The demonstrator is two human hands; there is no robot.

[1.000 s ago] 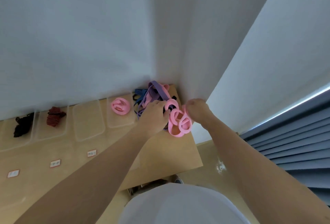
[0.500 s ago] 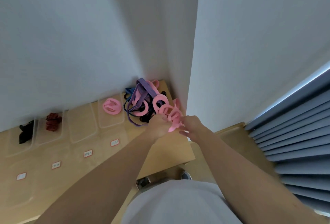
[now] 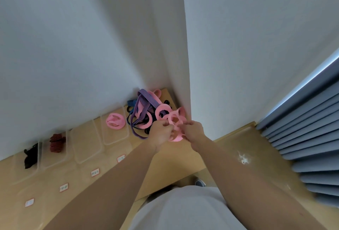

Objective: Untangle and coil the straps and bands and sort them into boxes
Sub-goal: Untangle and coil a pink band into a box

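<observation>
You're holding the looped pink band [image 3: 179,118] over the table's [image 3: 174,165] far right corner, with your left hand [image 3: 161,135] and right hand [image 3: 193,130] both pinching it, fingers curled in tight. The tangled pile [image 3: 144,108] of purple, pink and black straps is sitting right beside it at 10 o'clock. The clear boxes [image 3: 86,149] are running off toward 8 o'clock, holding a coiled pink band [image 3: 115,121], a red striped strap [image 3: 57,142] and a black strap [image 3: 30,156].

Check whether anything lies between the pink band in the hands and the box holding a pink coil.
Yes: the tangled pile of straps lies on the table between the pink band and that box.
</observation>
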